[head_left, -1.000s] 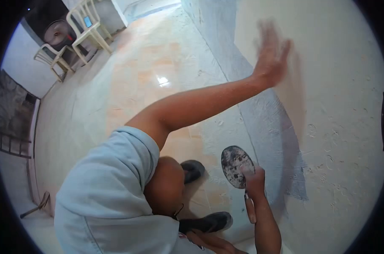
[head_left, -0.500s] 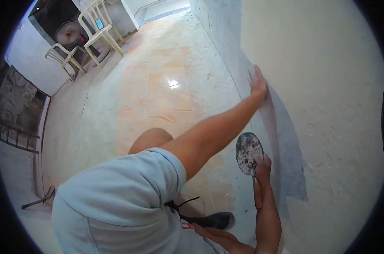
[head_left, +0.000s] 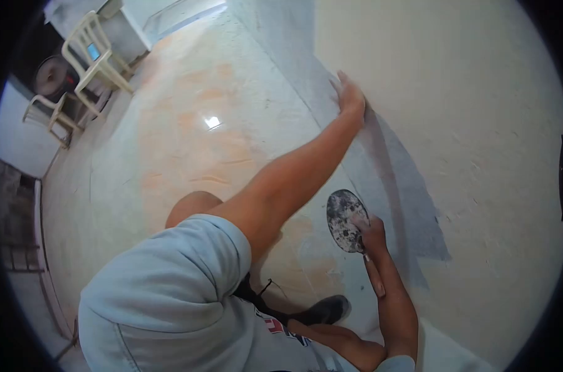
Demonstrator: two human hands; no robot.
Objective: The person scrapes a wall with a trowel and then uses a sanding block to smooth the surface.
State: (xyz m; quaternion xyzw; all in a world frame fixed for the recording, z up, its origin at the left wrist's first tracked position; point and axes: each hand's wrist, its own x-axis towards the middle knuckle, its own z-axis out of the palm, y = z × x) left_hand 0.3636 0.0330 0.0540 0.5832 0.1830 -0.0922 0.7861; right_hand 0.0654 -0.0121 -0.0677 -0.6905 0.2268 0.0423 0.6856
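"Black and off-white blotches cover the round, flat tool [head_left: 343,217]. Where is it?"

"In the right hand [head_left: 372,232], fingers laid over its near face by the rim, pinching it. Its slim brown handle [head_left: 374,278] hangs down along the forearm."

"Any brand on it?"

"None that I can read. The pale blue shirt [head_left: 163,285], left of that hand and lower, carries a red, white and dark blue print [head_left: 284,328], but folds and the angle keep me from making out the letters."

"And the left hand [head_left: 351,102]?"

"Above the right one in the view, at the wall, fingers partly spread. Whether the whole palm touches, I can't tell."

"What's around it?"

"A bluish-grey patch of wall [head_left: 396,180] with a jagged edge, lying below and beside it. To its right, the cream, lightly pitted wall [head_left: 473,124]; to its left, pale floor [head_left: 232,124] with orange-tinted areas."

"Anything in the way?"

"The left forearm crosses over the floor and hides a strip of it. A bent knee [head_left: 191,204] shows behind the upper arm, and a dark shoe [head_left: 328,309] sits below the right hand, to its left."

"Farther off?"

"Well to the left of the left hand, a cream plastic chair [head_left: 98,68] with a lit phone [head_left: 94,51], a lower cream chair [head_left: 52,111], and a round dark fan [head_left: 50,77]."
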